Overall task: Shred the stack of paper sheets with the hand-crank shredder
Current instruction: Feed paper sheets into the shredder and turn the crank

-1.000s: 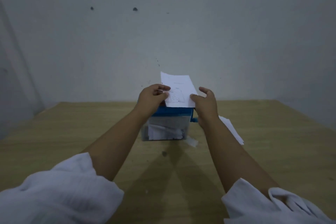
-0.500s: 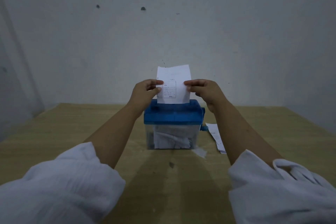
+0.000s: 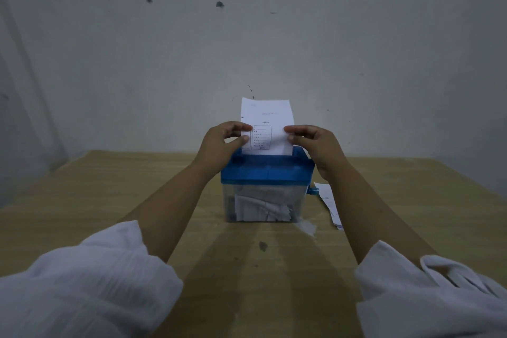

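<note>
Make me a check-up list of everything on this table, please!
Surface: wooden table, one dark spot near the front.
Job's things: shredder with blue top, its clear bin holding shreds; paper sheet upright, lower edge at the blue top; crank on its right side, untouched; paper stack lying to the right.
Clutter: white scrap by the shredder's front right corner.
Hands: left hand pinches the sheet's left edge; right hand pinches its right edge.
Cables: nothing seen.
Surroundings: grey wall with dark marks.
</note>
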Action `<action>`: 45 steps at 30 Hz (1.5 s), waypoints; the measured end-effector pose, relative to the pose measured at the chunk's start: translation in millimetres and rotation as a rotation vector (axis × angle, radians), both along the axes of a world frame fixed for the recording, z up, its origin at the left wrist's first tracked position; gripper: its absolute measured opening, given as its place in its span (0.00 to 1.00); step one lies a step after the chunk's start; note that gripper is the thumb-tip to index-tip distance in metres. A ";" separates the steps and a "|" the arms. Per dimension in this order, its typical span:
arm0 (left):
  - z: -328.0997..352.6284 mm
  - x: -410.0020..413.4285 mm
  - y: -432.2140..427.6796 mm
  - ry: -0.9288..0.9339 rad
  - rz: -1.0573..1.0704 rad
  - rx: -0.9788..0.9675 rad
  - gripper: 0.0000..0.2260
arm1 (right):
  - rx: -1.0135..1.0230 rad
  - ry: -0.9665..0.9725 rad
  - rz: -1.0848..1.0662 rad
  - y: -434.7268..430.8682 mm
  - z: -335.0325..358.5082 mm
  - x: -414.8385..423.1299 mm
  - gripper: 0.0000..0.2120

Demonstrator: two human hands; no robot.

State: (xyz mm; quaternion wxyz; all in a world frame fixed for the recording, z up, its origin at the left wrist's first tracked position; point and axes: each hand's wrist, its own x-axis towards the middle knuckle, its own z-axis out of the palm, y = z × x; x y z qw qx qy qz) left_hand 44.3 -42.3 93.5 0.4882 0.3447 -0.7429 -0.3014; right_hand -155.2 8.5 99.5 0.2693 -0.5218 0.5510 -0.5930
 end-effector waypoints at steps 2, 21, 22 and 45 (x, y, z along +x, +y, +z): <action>-0.9 3.0 -1.9 -0.008 0.033 -0.021 0.07 | -0.003 0.013 0.032 0.4 -0.2 2.9 0.10; -10.7 -21.8 20.3 -0.421 0.261 -0.414 0.14 | -0.053 0.210 -0.037 -4.6 5.0 -9.0 0.11; -11.9 -25.0 22.8 -0.470 0.242 -0.457 0.15 | -0.056 0.222 -0.035 -4.6 4.7 -10.0 0.10; -24.8 -47.9 36.0 -0.989 0.263 -0.388 0.34 | -0.032 0.009 -0.057 16.4 -47.0 -3.8 0.16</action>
